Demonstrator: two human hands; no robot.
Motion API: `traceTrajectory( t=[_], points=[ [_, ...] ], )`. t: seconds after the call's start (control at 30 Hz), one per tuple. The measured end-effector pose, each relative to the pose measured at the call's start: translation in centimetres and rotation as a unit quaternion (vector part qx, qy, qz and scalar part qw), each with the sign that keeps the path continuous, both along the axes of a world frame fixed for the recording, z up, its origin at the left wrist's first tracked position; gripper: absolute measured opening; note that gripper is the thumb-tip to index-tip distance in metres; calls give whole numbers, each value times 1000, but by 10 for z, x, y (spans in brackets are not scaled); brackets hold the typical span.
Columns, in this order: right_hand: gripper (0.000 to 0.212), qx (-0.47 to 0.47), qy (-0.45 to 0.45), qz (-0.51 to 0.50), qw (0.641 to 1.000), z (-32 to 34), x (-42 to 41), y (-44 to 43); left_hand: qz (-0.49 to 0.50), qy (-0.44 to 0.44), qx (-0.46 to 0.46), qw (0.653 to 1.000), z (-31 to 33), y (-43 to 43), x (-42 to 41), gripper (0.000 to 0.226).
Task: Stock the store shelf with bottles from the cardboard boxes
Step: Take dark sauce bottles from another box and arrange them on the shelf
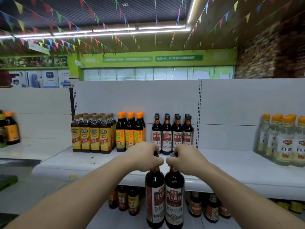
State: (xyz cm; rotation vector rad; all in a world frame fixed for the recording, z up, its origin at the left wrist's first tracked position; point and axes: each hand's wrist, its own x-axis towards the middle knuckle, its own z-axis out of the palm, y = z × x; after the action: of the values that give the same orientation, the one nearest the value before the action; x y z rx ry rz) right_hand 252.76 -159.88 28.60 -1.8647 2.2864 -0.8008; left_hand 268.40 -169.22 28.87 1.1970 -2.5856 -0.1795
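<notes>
Loads of bare white shelf (231, 162) between the soy sauce row (172, 134) and the clear bottles (283, 142) on the right; its front lip sits behind the two held bottles; bunting (19, 7) overhead; left hand (145, 157) curls tight round the left bottle (155, 200) neck, right hand (185, 158) likewise on the right bottle (175, 200); the bottles touch.
</notes>
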Motion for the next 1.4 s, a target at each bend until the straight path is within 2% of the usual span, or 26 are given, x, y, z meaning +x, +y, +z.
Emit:
traceTrajectory(
  t=[0.23, 0.37, 0.57, 1.03, 1.4],
  points=[
    [36, -8, -8, -15, 1000, 48, -22, -32, -15, 72, 37, 997, 47, -22, -19, 28],
    [38, -12, 1, -34, 999, 74, -34, -51, -6, 63, 1, 998, 74, -37, -32, 39],
    [29, -22, -14, -49, 998, 100, -52, -78, -13, 65, -7, 998, 102, -65, -53, 24],
    [34, 17, -24, -67, 997, 83, -81, -146, 12, 17, 32, 999, 85, -135, -91, 22],
    [29, 36, -18, -65, 997, 72, -84, -172, 2, -13, 25, 1000, 79, -163, -95, 23]
  ],
)
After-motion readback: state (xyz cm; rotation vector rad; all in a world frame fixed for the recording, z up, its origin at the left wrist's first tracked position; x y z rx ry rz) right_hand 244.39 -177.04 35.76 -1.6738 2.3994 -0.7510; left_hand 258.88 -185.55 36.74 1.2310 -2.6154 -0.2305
